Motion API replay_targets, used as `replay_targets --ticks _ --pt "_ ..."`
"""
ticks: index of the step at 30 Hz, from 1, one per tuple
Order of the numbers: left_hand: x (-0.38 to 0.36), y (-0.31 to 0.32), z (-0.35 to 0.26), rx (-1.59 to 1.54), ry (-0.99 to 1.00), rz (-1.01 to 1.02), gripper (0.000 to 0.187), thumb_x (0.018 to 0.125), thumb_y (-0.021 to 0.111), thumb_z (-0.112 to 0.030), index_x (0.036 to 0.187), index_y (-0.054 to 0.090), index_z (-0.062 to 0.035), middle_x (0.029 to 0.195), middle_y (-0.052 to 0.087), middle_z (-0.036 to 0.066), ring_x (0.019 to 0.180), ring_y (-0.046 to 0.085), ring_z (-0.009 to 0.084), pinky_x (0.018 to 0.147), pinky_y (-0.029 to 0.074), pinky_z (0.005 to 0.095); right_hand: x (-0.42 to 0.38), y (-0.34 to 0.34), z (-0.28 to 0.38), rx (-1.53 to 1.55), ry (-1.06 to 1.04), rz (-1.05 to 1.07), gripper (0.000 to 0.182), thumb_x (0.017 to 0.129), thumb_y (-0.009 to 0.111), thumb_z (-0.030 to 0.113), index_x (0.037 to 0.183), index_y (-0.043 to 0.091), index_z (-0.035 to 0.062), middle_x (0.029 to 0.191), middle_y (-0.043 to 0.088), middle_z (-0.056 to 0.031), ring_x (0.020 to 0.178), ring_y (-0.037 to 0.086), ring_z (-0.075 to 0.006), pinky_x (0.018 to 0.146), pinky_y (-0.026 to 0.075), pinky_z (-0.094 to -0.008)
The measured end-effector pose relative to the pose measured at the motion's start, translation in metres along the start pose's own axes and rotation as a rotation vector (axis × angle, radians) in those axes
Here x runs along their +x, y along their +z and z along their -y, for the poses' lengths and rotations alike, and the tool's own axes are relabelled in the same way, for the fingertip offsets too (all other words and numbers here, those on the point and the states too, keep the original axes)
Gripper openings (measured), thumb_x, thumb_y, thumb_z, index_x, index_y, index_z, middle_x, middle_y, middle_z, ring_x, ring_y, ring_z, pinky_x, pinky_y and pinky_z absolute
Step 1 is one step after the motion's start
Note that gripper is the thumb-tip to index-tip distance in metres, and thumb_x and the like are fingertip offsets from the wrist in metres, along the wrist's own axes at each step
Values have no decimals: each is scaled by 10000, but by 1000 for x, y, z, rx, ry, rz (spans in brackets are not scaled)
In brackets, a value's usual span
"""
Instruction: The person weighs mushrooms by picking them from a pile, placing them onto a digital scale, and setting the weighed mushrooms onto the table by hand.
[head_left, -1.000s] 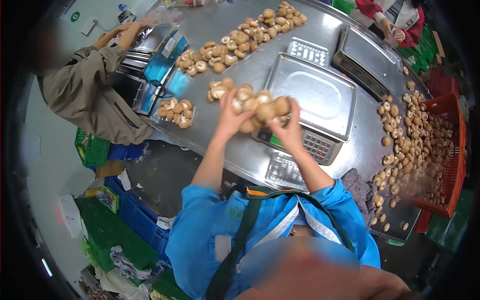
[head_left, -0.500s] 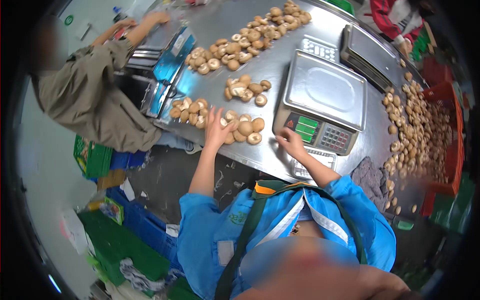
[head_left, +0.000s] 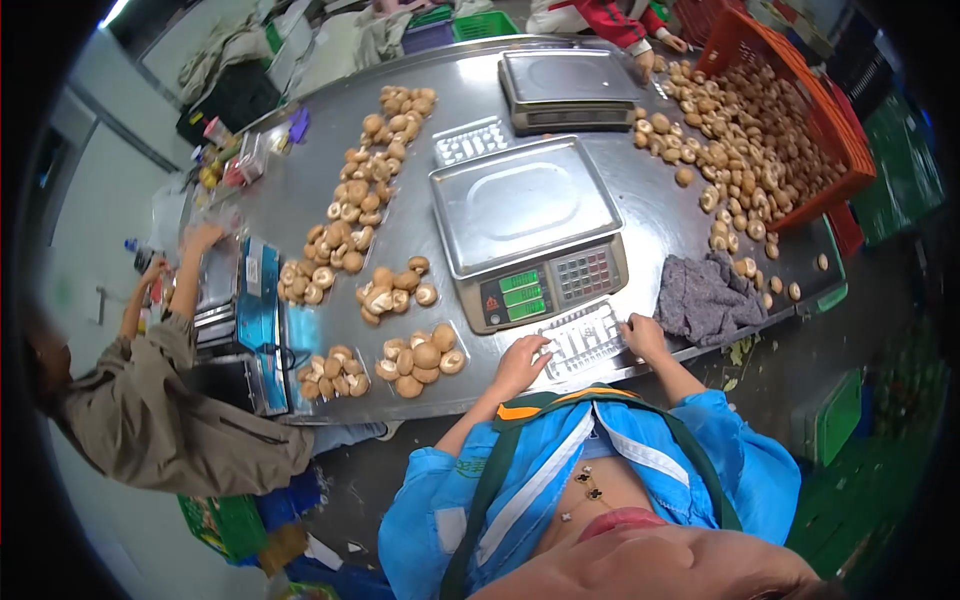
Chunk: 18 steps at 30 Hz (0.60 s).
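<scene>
Clear tray [head_left: 583,338] partly under both hands; coworker's hands [head_left: 180,250] blurred, possibly holding something.

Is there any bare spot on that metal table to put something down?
Bare steel shows between the near scale and the grey cloth, and the scale's pan is bare. It is crowded left among the mushroom piles and right beside the red crate.

- The person is wearing a bright blue jacket, its sleeves pushed up to the elbows.
- A dark green apron strap with an orange tab is crossing the chest.
- A thin necklace is showing at the open collar.
</scene>
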<state>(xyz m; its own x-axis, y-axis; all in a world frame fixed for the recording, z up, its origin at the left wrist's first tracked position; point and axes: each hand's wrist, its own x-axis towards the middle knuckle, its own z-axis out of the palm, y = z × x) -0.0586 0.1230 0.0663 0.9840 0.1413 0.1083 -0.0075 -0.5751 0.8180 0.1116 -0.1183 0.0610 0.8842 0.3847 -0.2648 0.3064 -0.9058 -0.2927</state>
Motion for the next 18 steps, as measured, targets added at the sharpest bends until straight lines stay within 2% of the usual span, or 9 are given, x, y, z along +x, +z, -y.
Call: replay_targets --ticks 2,4,6,7,10,13,15,18 --pt "7 5 5 37 -28 6 246 775 624 -151 995 584 -49 994 587 118 939 550 291 786 455 361 0 2 -2 5 22 -11 299 798 584 320 798 615 23 792 629 -191 770 607 -357 699 470 -443" --pt "11 9 8 -64 -74 -11 268 766 633 -140 1008 576 -41 996 584 124 941 552 285 784 457 353 2 2 -3 31 -15 -13 297 799 580 321 792 616 26 784 632 -186 771 609 -350 694 471 -441" --pt "14 11 11 -209 -208 -162 289 757 642 -136 1019 572 -37 1006 582 127 941 556 278 784 460 350 6 -2 -3 0 19 7 301 783 591 328 794 619 29 781 635 -175 766 612 -342 691 475 -432" --pt "16 12 14 -182 -227 -175 301 763 639 -152 1035 571 -43 1013 586 129 944 565 274 781 465 349 9 -4 -3 1 -20 61 302 773 597 331 797 619 30 784 636 -171 764 613 -339 692 476 -427" --pt "23 8 22 -90 -225 -12 308 774 630 -168 1052 571 -52 1026 588 136 941 576 268 781 466 345 19 -6 -10 19 -63 152 308 750 606 338 805 620 35 785 637 -165 758 613 -333 694 480 -420" --pt "29 12 26 -109 -261 -25 297 781 624 -181 1050 585 -62 982 615 132 886 605 253 759 472 336 26 -4 -17 25 -214 212 303 792 561 324 837 608 29 812 623 -198 800 606 -350 712 474 -442" --pt "34 11 29 -138 -292 -30 276 784 621 -173 1035 599 -61 927 639 118 823 623 240 734 477 331 25 2 -20 30 -218 171 299 787 565 321 828 611 28 798 626 -194 777 607 -354 708 475 -443" --pt "39 9 28 -149 -302 -16 273 787 618 -163 1037 597 -56 928 639 118 817 623 237 738 476 332 22 5 -26 54 -219 137 284 807 541 298 827 608 23 784 624 -204 757 602 -373 711 472 -457"
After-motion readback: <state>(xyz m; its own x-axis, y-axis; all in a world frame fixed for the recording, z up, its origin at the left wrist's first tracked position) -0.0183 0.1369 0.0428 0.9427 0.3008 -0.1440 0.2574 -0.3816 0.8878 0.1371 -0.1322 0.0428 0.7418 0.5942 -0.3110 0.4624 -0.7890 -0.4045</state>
